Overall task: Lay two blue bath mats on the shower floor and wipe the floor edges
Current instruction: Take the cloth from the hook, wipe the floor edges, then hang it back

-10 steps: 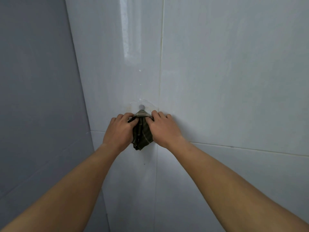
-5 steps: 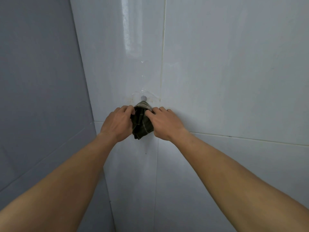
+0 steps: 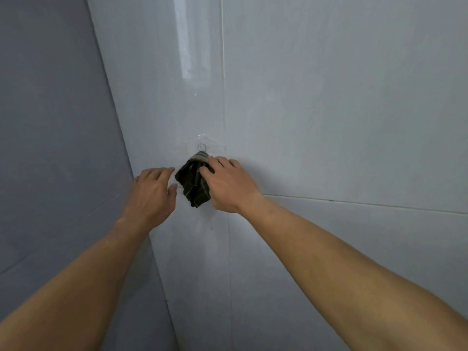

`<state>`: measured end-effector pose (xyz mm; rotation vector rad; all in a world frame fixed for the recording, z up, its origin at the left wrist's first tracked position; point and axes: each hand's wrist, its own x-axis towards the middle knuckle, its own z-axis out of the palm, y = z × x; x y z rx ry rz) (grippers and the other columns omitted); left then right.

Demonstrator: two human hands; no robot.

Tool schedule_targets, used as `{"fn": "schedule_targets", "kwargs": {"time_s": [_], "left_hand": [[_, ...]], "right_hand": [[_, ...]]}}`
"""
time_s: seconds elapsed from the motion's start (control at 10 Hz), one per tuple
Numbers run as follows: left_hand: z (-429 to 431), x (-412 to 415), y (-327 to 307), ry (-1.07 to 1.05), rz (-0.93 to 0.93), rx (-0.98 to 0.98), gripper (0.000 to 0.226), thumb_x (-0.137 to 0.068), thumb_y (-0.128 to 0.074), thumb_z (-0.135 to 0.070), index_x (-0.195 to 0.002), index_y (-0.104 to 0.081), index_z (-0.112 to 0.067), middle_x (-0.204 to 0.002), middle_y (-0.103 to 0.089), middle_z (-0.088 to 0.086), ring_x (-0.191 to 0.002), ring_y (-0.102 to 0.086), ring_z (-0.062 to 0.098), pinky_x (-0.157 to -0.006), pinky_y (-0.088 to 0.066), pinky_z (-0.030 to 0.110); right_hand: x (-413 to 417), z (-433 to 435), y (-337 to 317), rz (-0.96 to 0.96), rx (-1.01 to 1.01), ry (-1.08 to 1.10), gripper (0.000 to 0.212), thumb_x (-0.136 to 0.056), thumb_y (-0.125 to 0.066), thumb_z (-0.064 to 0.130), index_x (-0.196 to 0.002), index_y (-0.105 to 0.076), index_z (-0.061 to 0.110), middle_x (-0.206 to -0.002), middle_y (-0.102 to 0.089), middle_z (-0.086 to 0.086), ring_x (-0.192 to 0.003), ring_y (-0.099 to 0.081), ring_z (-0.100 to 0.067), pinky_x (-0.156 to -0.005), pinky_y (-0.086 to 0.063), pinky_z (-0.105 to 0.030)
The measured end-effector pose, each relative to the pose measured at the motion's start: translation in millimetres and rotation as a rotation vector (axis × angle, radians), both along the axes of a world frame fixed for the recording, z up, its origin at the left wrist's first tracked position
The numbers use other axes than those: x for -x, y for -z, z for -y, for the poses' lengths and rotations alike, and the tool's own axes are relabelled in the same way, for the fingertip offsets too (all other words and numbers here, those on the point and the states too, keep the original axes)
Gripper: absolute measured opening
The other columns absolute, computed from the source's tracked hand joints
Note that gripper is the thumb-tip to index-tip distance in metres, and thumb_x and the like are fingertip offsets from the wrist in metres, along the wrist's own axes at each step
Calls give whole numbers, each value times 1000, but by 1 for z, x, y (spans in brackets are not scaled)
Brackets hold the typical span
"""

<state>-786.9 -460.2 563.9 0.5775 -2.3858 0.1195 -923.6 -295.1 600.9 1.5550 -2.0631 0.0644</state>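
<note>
A small dark green cloth with pale stripes [image 3: 195,181] hangs bunched on a little clear stick-on hook [image 3: 202,147] on the smooth, shiny grey tiled wall [image 3: 329,110], near the wall's corner. The right hand [image 3: 228,186] pinches its soft folds, likely to hang it or lift it off. The left hand [image 3: 152,191] is loose beside it, holding nothing. No blue mats show.

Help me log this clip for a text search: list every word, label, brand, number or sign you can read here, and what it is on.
None: no readable text anywhere in this view.
The dark cloth shows only pale stripes, no label.
The clear wall hook and the wall tiles carry no print.
</note>
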Motion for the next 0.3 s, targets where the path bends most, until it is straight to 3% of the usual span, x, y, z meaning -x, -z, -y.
{"fn": "schedule_targets", "kwargs": {"time_s": [0.2, 0.3], "left_hand": [[-65, -37, -3, -246, -25, -47, 46, -101, -44, -31, -140, -50, -8, -135, -57, 17, -124, -51, 38, -98, -44, 52], [-128, -73, 10, -384, -72, -99, 43, -98, -50, -28, -138, -51, -12, -137, -57, 12, -122, -51, 36, -94, -44, 49]], "right_hand": [[-20, -31, 1, 154, 63, -160, 55, -89, -51, 26, -141, -41, 13, -144, -39, -15, -129, -40, -35, -102, -38, -47], [-32, -65, -3, 239, 77, -273, 45, -91, -49, 24, -135, -47, 15, -135, -45, -12, -117, -49, -34, -94, -44, -47]]}}
